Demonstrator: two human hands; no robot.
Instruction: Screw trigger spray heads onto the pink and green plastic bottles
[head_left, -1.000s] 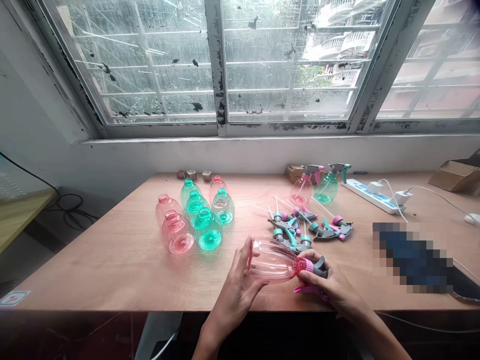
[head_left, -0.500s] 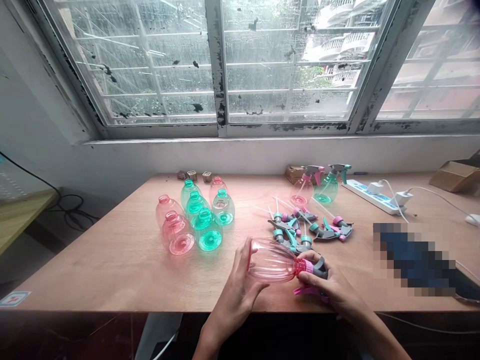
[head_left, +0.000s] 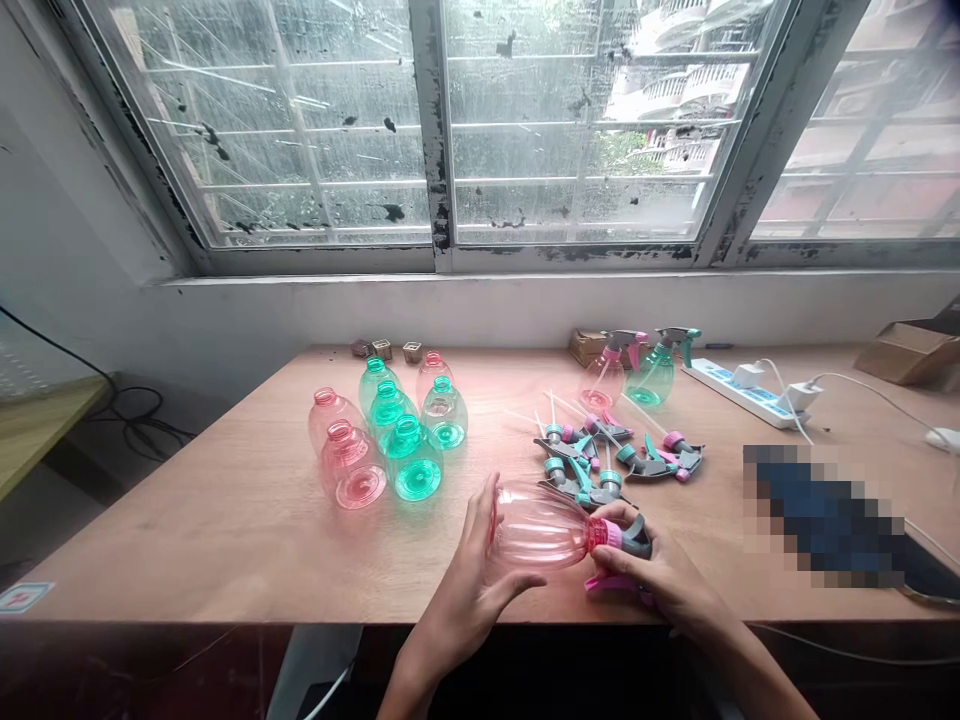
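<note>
A clear pink spray bottle (head_left: 536, 525) lies sideways between my hands, its base toward the left. My left hand (head_left: 469, 575) cradles the base end, with fingers along the far side and the thumb stretched out along the lower side. At the neck, my right hand (head_left: 656, 565) has its fingers closed round the pink collar (head_left: 611, 534) of a grey spray head (head_left: 636, 540). A pink trigger (head_left: 619, 585) shows below that hand. Just behind the bottle lies a pile of loose spray heads (head_left: 592, 460) with grey bodies, pink or teal parts and thin tubes.
Several open-necked pink and green bottles (head_left: 415, 470) stand at the left. Two bottles with spray heads, one pink (head_left: 600, 385) and one green (head_left: 651, 380), stand at the back. A white power strip (head_left: 750, 395) and a pixelated dark object (head_left: 825, 520) lie right.
The bottle and both hands have shifted slightly left. My left thumb stretches out a little further below the bottle. The right hand keeps its hold at the collar.
</note>
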